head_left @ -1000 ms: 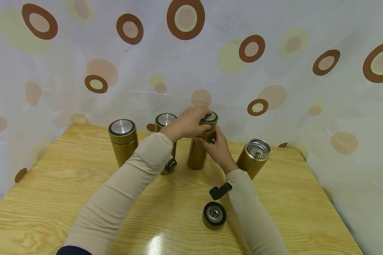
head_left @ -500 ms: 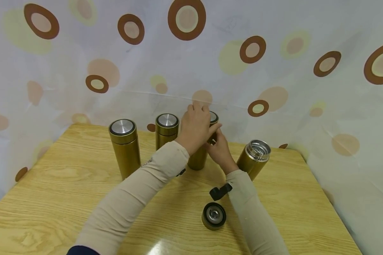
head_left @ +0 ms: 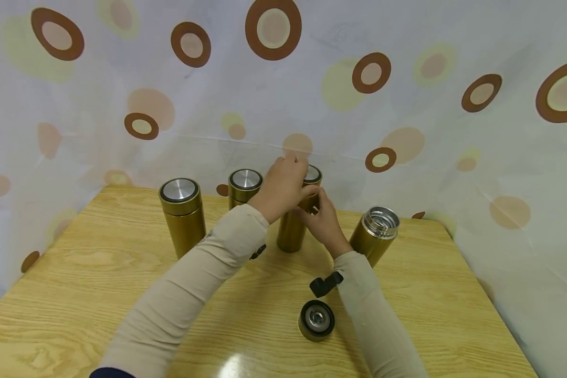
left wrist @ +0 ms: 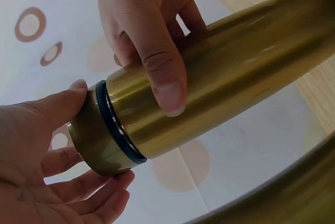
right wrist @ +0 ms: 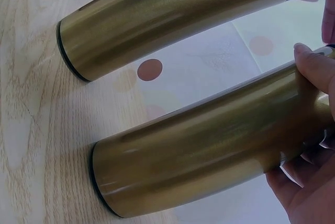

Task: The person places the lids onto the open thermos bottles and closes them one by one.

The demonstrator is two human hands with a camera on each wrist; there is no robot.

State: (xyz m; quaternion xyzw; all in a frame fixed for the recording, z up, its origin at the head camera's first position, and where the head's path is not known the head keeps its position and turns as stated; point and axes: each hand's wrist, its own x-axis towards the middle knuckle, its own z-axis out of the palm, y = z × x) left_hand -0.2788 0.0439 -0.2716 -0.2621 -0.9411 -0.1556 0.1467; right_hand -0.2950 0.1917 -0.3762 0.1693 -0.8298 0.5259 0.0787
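Observation:
A gold thermos bottle (head_left: 290, 233) stands upright on the table, third from the left in the row. My left hand (head_left: 283, 186) holds its gold lid (left wrist: 97, 143) from above, thumb on one side and fingers on the other. Between lid and body a dark ring with a thin bright line shows in the left wrist view. My right hand (head_left: 324, 223) grips the bottle's upper body just under the lid. In the right wrist view the bottle's base (right wrist: 107, 182) rests on the wood. The left hand covers part of the lid's steel top in the head view.
Two lidded gold thermoses, one at the left (head_left: 181, 215) and another (head_left: 244, 186) partly behind my left arm, stand on the wooden table (head_left: 75, 294). An uncapped thermos (head_left: 375, 233) is at the right. A loose lid (head_left: 316, 320) lies underside up near my right forearm.
Over the last second my left hand has turned on the lid, its fingers shifting to the far left side and the thumb coming forward. My right hand and the bottle have stayed put.

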